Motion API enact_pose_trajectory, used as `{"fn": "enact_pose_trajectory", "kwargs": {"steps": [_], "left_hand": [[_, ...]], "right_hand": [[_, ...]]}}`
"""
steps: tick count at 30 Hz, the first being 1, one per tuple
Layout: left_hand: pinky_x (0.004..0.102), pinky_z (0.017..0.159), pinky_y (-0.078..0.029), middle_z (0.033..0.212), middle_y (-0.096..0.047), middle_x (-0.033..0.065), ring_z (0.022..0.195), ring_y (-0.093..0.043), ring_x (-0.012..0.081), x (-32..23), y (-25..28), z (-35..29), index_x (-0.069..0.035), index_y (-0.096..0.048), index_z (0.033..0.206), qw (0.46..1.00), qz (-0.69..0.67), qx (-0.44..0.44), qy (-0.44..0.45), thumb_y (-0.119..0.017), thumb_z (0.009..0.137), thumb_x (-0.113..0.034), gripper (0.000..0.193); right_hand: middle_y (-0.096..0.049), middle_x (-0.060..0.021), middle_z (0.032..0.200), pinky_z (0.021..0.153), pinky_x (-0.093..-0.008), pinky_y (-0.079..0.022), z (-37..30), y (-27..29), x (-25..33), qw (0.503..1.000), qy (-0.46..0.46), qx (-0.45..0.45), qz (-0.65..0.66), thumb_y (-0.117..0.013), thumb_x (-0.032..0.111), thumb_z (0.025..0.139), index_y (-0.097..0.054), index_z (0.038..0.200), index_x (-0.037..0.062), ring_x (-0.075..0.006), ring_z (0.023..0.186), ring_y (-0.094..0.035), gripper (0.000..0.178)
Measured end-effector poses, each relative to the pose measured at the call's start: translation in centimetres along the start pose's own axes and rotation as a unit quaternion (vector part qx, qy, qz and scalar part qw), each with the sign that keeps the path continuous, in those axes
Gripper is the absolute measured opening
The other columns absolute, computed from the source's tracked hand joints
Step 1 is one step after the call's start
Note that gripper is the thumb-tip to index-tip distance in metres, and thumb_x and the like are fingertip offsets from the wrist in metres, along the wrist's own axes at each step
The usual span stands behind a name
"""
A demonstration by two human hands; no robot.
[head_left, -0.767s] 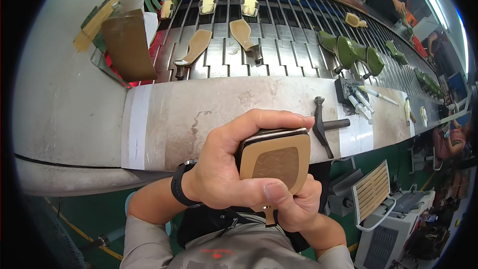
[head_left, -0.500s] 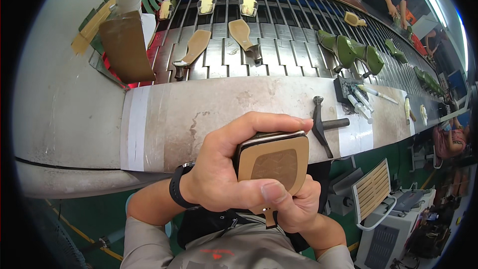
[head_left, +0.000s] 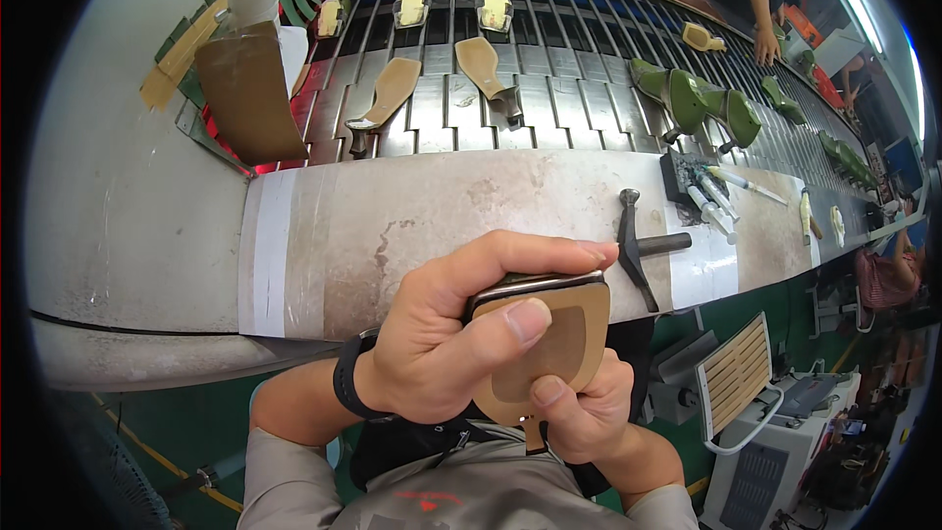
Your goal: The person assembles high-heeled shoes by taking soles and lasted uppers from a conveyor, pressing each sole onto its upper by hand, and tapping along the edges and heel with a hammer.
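Together, left hand [head_left: 446,344] and right hand [head_left: 579,412] clamp a tan, dark-edged insole [head_left: 549,344].

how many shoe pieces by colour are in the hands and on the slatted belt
Tan insoles: 4, one in the left hand and right hand at, then
Green heeled shoes: 2
Yellow-lined shoes: 2
Total: 8

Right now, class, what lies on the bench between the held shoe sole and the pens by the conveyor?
In the head view, a dark hammer lies on the bench between the shoe sole and the pens.
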State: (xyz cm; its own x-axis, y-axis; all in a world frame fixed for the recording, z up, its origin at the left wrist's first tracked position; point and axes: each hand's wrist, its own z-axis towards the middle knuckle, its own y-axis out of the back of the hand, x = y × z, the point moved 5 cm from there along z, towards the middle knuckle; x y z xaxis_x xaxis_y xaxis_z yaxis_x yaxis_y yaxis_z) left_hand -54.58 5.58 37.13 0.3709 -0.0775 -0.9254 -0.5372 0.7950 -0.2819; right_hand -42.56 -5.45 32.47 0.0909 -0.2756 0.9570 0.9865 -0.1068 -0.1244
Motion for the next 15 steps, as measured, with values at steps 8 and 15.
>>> {"fn": "enact_pose_trajectory", "kwargs": {"steps": [8, 15], "left_hand": [[0.043, 0.12, -0.046, 0.156, -0.056, 0.0279, 0.146, -0.056, 0.0313, -0.8, 0.2, 0.7, 0.004, -0.051, 0.152, 0.997, 0.068, 0.019, 0.031, -0.063, 0.103, -0.014, 0.054], [0.0445, 0.125, -0.039, 0.17, -0.038, 0.0275, 0.152, -0.048, 0.0295, 0.4, -0.4, 1.4, 0.003, -0.035, 0.16, 0.998, -0.048, 0.03, 0.007, -0.064, 0.103, -0.021, 0.069]], "right_hand": [[-0.078, -0.0075, 0.083, 0.062, -0.0276, -0.055, 0.6, 0.4, 0.6, 0.996, -0.069, -0.014, 0.061, -0.065, 0.017, 0.109, -0.077, 0.098, -0.0051, -0.0115, 0.071, -0.07, 0.028], [-0.078, -0.0113, 0.101, 0.074, -0.0298, -0.057, 0.9, 1.6, 1.0, 0.994, -0.092, -0.029, 0.052, -0.069, 0.036, 0.108, -0.074, 0.113, -0.0072, -0.016, 0.086, -0.072, 0.044]]}}
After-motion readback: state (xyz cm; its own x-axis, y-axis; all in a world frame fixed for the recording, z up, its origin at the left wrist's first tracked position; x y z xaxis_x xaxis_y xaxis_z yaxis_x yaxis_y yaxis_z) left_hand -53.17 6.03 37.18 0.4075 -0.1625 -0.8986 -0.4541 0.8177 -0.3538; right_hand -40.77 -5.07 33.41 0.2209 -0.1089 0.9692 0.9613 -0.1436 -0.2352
